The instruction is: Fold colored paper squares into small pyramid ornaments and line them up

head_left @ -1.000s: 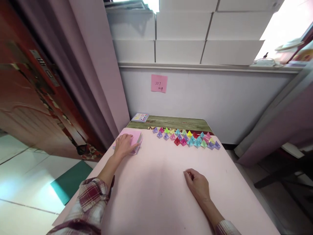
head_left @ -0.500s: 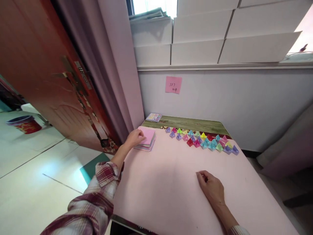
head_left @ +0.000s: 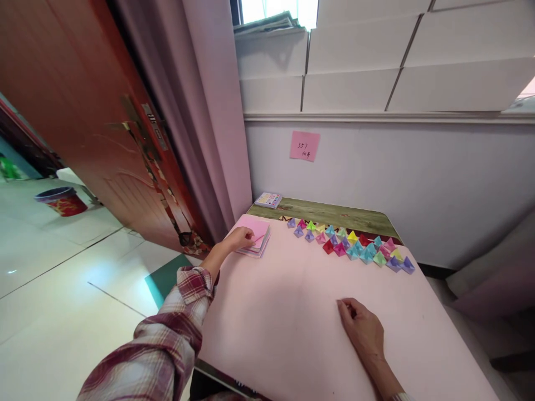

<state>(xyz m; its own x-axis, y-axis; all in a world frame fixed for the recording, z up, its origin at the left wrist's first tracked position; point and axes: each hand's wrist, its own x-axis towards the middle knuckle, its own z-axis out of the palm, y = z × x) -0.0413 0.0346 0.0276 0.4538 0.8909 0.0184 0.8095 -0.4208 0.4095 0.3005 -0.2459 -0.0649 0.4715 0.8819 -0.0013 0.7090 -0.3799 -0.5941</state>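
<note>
At the far left of the table lies a stack of square coloured paper sheets [head_left: 258, 225], pink on top. My left hand [head_left: 241, 238] is over its near edge, finger and thumb pinching the top pink sheet, whose corner is slightly raised. Nearer the front right, my right hand [head_left: 361, 326] rests on the pink tabletop [head_left: 284, 312] with its fingers curled together and nothing visible in them. Small folded paper pieces [head_left: 368, 253] in several colours stand in rows along the far side, well beyond my right hand.
A small printed packet [head_left: 268, 200] lies at the back left corner, on the bare green wood strip. On the wall is a pink note [head_left: 305, 146]. A reddish door [head_left: 112, 128] and a purple curtain [head_left: 209, 100] stand to the left. A bucket [head_left: 62, 201] is on the floor.
My left hand has drawn from the middle of the stack toward its near edge, and the top pink sheet's corner has come up. My right hand stays in place; the view has shifted slightly left.
</note>
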